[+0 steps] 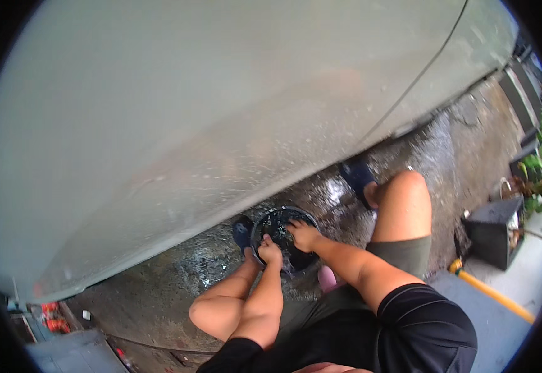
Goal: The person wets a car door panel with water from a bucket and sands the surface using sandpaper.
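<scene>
A round dark bucket (257,227) stands on the wet ground between my feet, with dark, glinting contents that could be water or wet cloth. My left hand (269,250) is over its left side, the fingers curled closed; whatever they grip, if anything, is hidden. Over the right part of the bucket, my right hand (305,235) reaches in with its fingers spread and the tips at the dark contents. No held object shows in it. A small pink thing (327,278) sits just outside the bucket on the near right side, its kind unclear.
A large pale car-like panel (159,124) with water drops rises ahead, a dark thin line running across it. Dark blue shoes (358,176) are on my feet. At right are a dark planter box (496,233), green plants (538,163) and a yellow pipe (494,292). Orange-red items (54,318) lie far left.
</scene>
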`<control>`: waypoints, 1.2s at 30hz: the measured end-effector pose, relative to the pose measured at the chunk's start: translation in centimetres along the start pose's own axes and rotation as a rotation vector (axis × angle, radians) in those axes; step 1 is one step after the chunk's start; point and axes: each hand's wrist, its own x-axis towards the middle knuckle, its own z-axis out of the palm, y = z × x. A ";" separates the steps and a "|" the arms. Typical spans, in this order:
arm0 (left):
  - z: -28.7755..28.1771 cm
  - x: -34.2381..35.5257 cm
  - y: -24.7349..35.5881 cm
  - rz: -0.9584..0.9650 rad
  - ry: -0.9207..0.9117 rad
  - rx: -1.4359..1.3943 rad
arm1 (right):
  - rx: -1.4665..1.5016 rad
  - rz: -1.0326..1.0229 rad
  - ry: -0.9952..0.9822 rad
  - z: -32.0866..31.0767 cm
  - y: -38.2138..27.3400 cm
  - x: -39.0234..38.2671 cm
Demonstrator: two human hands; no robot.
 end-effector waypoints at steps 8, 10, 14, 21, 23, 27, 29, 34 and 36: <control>-12.9 -15.0 33.4 1.998 0.357 0.463 | -0.197 0.023 -0.417 0.1 2.4 -2.2; -19.3 -18.3 41.9 2.165 0.773 0.550 | 0.007 -0.158 -0.229 -0.5 2.3 -2.0; -24.0 -24.7 55.7 1.987 1.015 0.640 | 0.094 -0.164 -0.101 -0.8 2.3 -3.8; -13.1 -38.2 64.6 2.008 1.274 0.667 | 0.070 -0.191 -0.115 -0.7 3.5 -5.5; -8.3 -40.1 64.1 2.140 1.208 0.719 | 0.076 -0.180 -0.124 -1.0 2.8 -5.2; -5.0 -40.2 62.0 2.316 1.000 0.827 | 0.156 -0.147 -0.146 -1.9 1.1 -4.3; -5.7 -39.2 61.8 2.366 0.997 0.825 | 0.246 -0.081 -0.095 -1.4 2.5 -3.6; -13.4 -35.3 61.3 2.299 0.758 0.876 | 0.042 -0.112 -0.133 -0.3 2.9 -3.3; -17.6 -33.9 60.7 2.119 0.876 0.932 | -0.099 -0.143 -0.217 -0.3 1.8 -3.7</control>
